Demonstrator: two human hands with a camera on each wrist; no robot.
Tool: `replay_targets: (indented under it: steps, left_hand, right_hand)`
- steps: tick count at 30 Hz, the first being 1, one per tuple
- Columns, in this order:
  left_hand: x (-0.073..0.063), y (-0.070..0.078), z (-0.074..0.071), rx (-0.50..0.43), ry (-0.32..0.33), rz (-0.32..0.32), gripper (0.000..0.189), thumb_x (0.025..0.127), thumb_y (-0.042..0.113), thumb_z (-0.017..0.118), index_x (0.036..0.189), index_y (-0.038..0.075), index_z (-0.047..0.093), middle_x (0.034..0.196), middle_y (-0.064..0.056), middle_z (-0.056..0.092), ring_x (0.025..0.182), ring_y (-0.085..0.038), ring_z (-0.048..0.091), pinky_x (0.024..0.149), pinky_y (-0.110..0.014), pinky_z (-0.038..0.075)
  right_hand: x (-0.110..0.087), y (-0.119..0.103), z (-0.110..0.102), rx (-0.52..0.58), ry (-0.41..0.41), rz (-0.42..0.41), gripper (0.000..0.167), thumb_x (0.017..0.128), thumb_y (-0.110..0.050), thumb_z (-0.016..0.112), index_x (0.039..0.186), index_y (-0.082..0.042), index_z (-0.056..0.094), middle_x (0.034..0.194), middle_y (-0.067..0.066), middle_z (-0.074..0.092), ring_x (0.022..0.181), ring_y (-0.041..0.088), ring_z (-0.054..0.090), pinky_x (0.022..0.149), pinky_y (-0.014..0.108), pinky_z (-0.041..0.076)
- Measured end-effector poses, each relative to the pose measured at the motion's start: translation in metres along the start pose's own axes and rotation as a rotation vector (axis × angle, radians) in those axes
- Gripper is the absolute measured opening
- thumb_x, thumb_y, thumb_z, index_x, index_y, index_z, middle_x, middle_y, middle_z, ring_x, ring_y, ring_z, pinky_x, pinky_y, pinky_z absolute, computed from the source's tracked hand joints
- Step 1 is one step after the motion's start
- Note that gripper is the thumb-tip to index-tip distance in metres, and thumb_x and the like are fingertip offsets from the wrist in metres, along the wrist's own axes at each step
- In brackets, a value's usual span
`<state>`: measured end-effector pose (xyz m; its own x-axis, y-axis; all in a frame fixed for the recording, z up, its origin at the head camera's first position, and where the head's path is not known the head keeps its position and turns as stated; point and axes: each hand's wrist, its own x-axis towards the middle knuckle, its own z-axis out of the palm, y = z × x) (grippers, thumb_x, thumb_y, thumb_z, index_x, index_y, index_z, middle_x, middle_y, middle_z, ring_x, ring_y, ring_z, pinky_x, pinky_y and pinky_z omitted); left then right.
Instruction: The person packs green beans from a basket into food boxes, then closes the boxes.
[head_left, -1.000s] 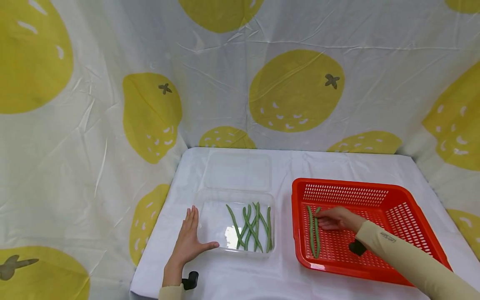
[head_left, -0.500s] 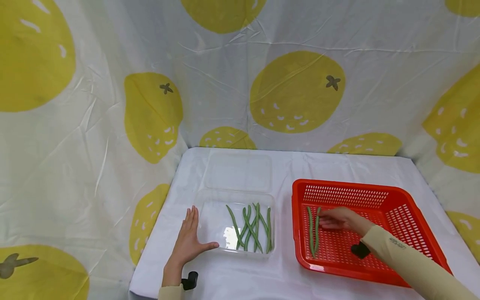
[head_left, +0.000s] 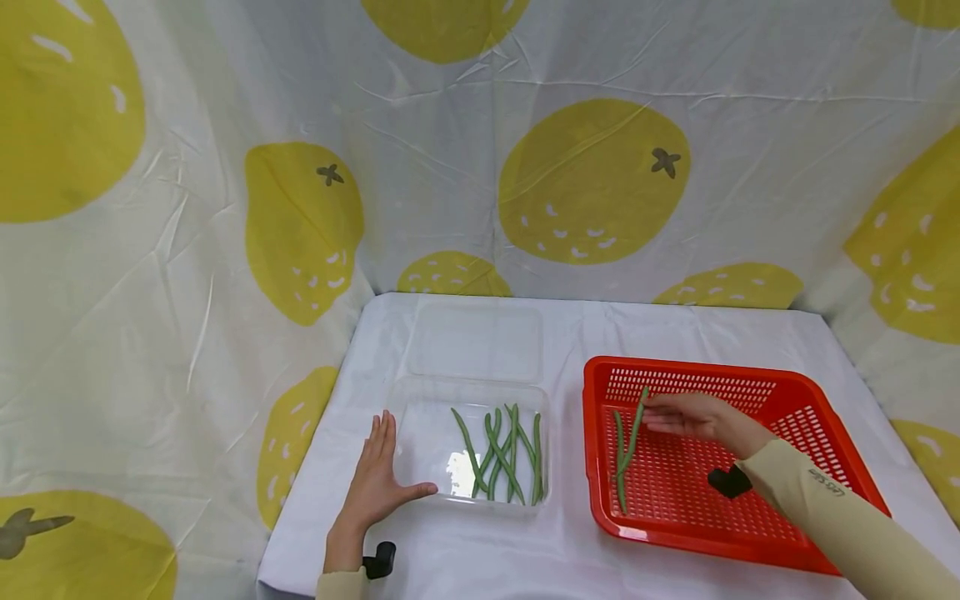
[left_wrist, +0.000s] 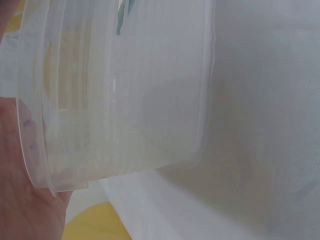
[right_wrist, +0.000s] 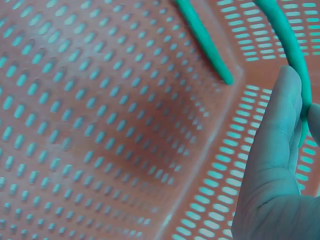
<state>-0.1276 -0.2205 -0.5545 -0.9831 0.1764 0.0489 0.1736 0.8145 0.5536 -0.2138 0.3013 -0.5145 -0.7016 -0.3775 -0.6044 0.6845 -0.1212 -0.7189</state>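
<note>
Between thumb and fingers my right hand (head_left: 688,415) pinches one green bean (head_left: 636,432) near its upper end, over the red basket (head_left: 720,546). In the right wrist view the pinched bean (right_wrist: 292,42) slants past the fingertips. A second green bean (head_left: 620,467) lies on the basket floor at the left, partly crossed by the held one. My left hand (head_left: 378,483), fingers straight and thumb spread, rests against the left front corner of a clear plastic container (head_left: 420,450). Inside its right half lie several green beans (head_left: 498,458). The left wrist view shows the container's wall (left_wrist: 150,100) close up.
A clear flat lid (head_left: 476,343) lies behind the container on the white-covered table (head_left: 566,533). The basket's perforated walls rise around the right hand. A lemon-print curtain (head_left: 427,192) closes off the back and both sides.
My right hand has lifted the upper end of one bean off the basket floor, moving up and slightly right. My left hand has stayed put.
</note>
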Motion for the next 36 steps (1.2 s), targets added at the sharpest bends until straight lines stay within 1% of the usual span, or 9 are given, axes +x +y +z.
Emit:
replay_targets:
  steps: [4,6,8,13,19,22,24,30,36]
  left_hand:
    - [-0.001,0.001,-0.001,-0.002,-0.007,-0.004,0.135,0.059,0.07,0.074,0.152,0.002,0.003,0.158,-0.011,0.001,0.143,-0.024,-0.006,0.112,-0.053,0.008]
    - [-0.001,0.001,-0.002,-0.004,-0.012,-0.01,0.135,0.059,0.07,0.074,0.152,0.004,0.002,0.158,-0.011,0.0,0.143,-0.023,-0.007,0.113,-0.052,0.007]
    - [-0.002,0.001,-0.002,-0.001,-0.008,-0.009,0.135,0.059,0.071,0.074,0.152,0.006,0.0,0.158,-0.012,0.001,0.143,-0.024,-0.006,0.112,-0.053,0.008]
    - [-0.002,0.0,-0.002,0.007,-0.004,-0.007,0.135,0.059,0.071,0.073,0.152,0.005,0.0,0.157,-0.015,0.004,0.143,-0.026,-0.005,0.112,-0.054,0.009]
    - [-0.002,0.0,-0.003,-0.002,0.007,-0.003,0.135,0.059,0.07,0.074,0.152,0.003,0.003,0.158,-0.012,0.002,0.143,-0.024,-0.006,0.112,-0.053,0.008]
    - [-0.002,-0.001,-0.002,-0.006,0.005,-0.01,0.135,0.059,0.07,0.075,0.152,0.002,0.004,0.158,-0.01,0.001,0.143,-0.023,-0.006,0.113,-0.052,0.007]
    - [-0.002,-0.001,-0.002,-0.01,0.006,-0.01,0.135,0.058,0.07,0.075,0.152,0.002,0.004,0.158,-0.01,0.001,0.143,-0.023,-0.006,0.113,-0.052,0.007]
    - [-0.002,0.0,0.0,-0.02,0.001,-0.004,0.135,0.059,0.07,0.074,0.152,0.005,0.002,0.158,-0.01,0.001,0.143,-0.022,-0.007,0.112,-0.052,0.007]
    - [-0.001,0.002,-0.001,-0.007,0.008,-0.003,0.136,0.058,0.071,0.074,0.152,0.004,0.003,0.158,-0.012,0.003,0.143,-0.023,-0.006,0.112,-0.053,0.008]
  right_hand:
    - [-0.001,-0.008,0.007,0.006,-0.041,-0.015,0.034,0.103,-0.01,0.04,0.094,-0.006,0.073,0.096,0.013,0.07,0.092,0.025,0.067,0.098,0.044,0.04]
    - [0.0,-0.011,0.013,0.016,-0.047,-0.018,0.033,0.102,-0.009,0.041,0.094,-0.006,0.073,0.095,0.013,0.07,0.092,0.025,0.067,0.098,0.044,0.04]
    - [0.0,-0.015,0.019,0.018,-0.057,-0.021,0.033,0.102,-0.009,0.042,0.093,-0.007,0.073,0.095,0.013,0.07,0.092,0.025,0.067,0.096,0.043,0.042]
    - [0.001,-0.027,0.037,0.01,-0.087,-0.031,0.03,0.101,-0.011,0.045,0.094,-0.007,0.073,0.096,0.012,0.07,0.093,0.025,0.067,0.093,0.042,0.046]
    - [0.005,-0.038,0.063,-0.012,-0.097,-0.041,0.026,0.1,-0.011,0.048,0.096,-0.006,0.073,0.098,0.013,0.069,0.092,0.025,0.067,0.097,0.044,0.039]
    - [0.011,-0.038,0.079,-0.023,-0.12,-0.043,0.027,0.101,-0.009,0.045,0.098,-0.004,0.072,0.099,0.014,0.068,0.092,0.024,0.067,0.096,0.044,0.041]
    - [0.017,-0.036,0.091,-0.028,-0.128,-0.032,0.028,0.101,-0.008,0.045,0.097,-0.004,0.072,0.098,0.014,0.068,0.09,0.024,0.067,0.093,0.043,0.044]
    - [0.037,-0.03,0.129,-0.046,-0.129,0.008,0.024,0.099,-0.01,0.049,0.096,-0.003,0.072,0.093,0.015,0.07,0.086,0.024,0.069,0.085,0.039,0.051]
    - [0.052,-0.028,0.161,-0.054,-0.147,0.034,0.02,0.098,-0.011,0.053,0.096,-0.002,0.071,0.092,0.015,0.07,0.082,0.023,0.069,0.087,0.04,0.048]
